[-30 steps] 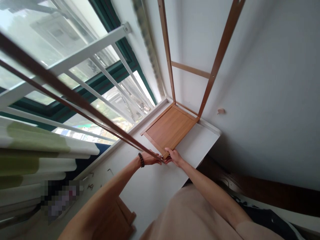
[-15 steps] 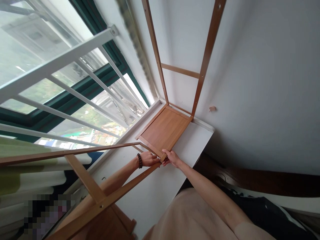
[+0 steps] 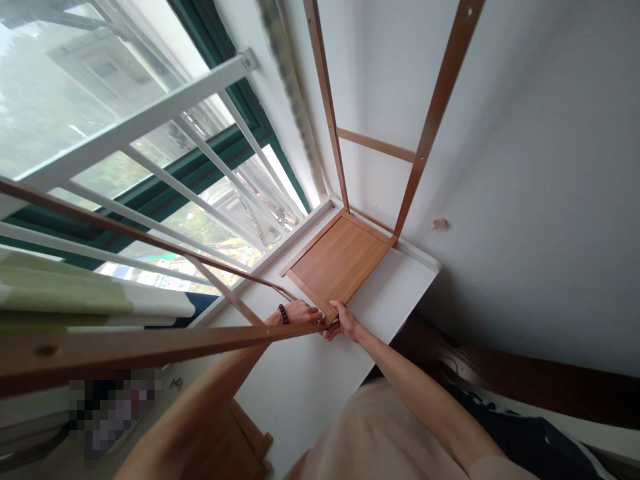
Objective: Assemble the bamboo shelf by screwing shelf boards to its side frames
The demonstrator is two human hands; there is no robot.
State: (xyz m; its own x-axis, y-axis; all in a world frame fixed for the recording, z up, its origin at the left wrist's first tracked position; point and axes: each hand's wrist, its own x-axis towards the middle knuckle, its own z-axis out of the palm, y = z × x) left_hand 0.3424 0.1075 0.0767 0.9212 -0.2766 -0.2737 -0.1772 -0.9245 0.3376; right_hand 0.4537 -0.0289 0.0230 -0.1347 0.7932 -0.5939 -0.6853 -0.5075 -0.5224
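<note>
A brown wooden shelf board [image 3: 340, 261] lies flat on a white ledge [image 3: 395, 293] in the corner by the window. A ladder-like wooden side frame [image 3: 425, 143] stands upright against the wall at its far edge. A second wooden side frame [image 3: 150, 337] slants from the board's near corner towards the camera. My left hand [image 3: 300, 312], with a dark bead bracelet, is closed around the foot of this slanting frame at the board's near corner. My right hand [image 3: 343, 321] grips the same corner from the right.
A window with white bars [image 3: 165, 113] and a green frame fills the left. A green and white striped curtain [image 3: 65, 300] hangs at lower left. Small metal fittings [image 3: 175, 383] lie on the ledge. Another wooden panel [image 3: 235, 440] sits below. A white wall [image 3: 540, 167] is on the right.
The slanting side frame has swung upward in front of the camera compared with half a second ago. Both hands have stayed at the board's near corner.
</note>
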